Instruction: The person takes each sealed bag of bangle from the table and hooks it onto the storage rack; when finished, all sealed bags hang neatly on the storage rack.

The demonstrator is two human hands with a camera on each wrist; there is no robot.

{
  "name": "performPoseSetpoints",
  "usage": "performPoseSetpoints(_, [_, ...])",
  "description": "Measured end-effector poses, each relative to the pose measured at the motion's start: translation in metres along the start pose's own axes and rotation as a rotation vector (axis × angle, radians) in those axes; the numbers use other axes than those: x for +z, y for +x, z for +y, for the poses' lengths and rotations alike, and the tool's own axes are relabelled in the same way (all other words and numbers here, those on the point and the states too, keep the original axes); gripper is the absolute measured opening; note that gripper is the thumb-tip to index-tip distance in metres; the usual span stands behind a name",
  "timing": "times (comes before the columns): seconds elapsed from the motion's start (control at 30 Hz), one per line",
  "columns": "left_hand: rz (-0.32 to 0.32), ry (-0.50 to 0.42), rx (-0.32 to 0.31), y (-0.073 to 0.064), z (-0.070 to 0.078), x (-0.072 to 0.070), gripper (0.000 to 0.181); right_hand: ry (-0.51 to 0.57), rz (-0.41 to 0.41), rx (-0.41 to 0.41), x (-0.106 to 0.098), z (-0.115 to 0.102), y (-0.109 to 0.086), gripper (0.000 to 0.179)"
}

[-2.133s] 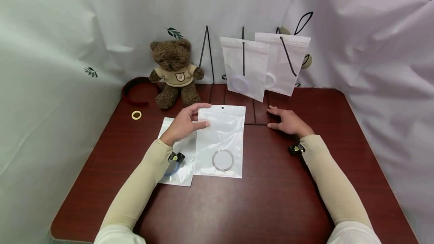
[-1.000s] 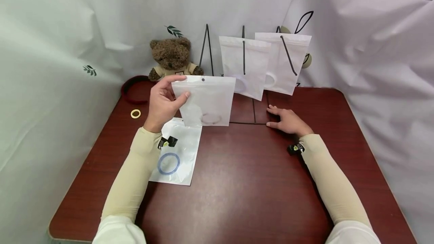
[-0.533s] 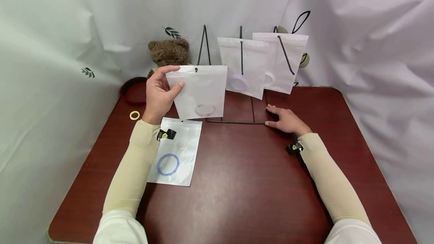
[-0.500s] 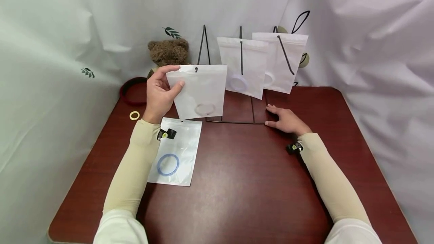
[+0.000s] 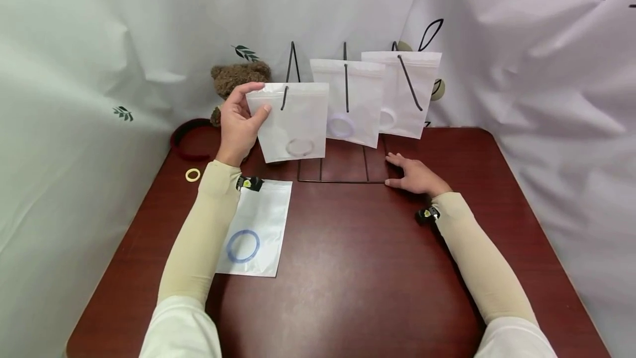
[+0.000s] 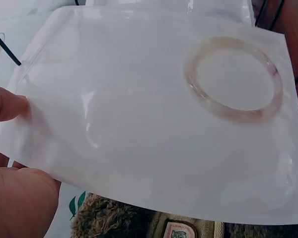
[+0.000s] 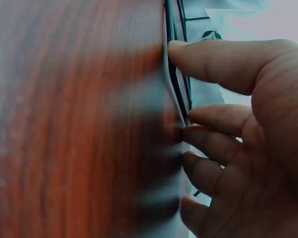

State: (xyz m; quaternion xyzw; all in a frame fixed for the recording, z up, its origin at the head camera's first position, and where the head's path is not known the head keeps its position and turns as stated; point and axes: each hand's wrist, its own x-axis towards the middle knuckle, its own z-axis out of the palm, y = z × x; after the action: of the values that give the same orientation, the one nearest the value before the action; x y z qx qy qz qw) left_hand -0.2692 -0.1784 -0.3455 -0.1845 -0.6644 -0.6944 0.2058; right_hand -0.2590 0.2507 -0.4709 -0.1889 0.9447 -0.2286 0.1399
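Note:
My left hand (image 5: 237, 126) pinches the upper left corner of a white zip bag (image 5: 278, 126), thumb in front. Inside shows a pale pinkish bangle (image 6: 201, 96), near the bag's lower end. A black wire hook (image 5: 285, 98) of the display rack (image 5: 343, 182) passes through the bag's top hole, its tip in front of the bag. My right hand (image 5: 416, 175) rests at the rack's front right corner. In the right wrist view its thumb touches the base wire, and the other fingertips are down on the tabletop (image 7: 79, 148).
Two more zip bags with bangles hang on the rack, a middle bag (image 5: 365, 87) and a right bag (image 5: 419, 82). A flat bag (image 5: 268, 209) with a blue bangle lies on the table. Behind left are a teddy bear (image 5: 233, 79), a dark red headband (image 5: 181, 131) and a yellow ring (image 5: 187, 175).
My left hand has lifted the zip bag off the table and carried it up to the left hook, which now runs through its hole. The right hand has stayed at the rack's corner.

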Motion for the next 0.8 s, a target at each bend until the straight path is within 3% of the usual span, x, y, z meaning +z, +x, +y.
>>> performPoseSetpoints(0.33, [0.017, -0.053, 0.007, 0.023, -0.012, 0.007, 0.040, 0.044, -0.002, -0.034, 0.000, -0.002, 0.004, 0.076])
performPoseSetpoints(0.8, [0.088, 0.016, -0.021, 0.045, -0.020, 0.007, 0.039, 0.050, -0.009, -0.044, 0.000, -0.004, 0.009, 0.078])
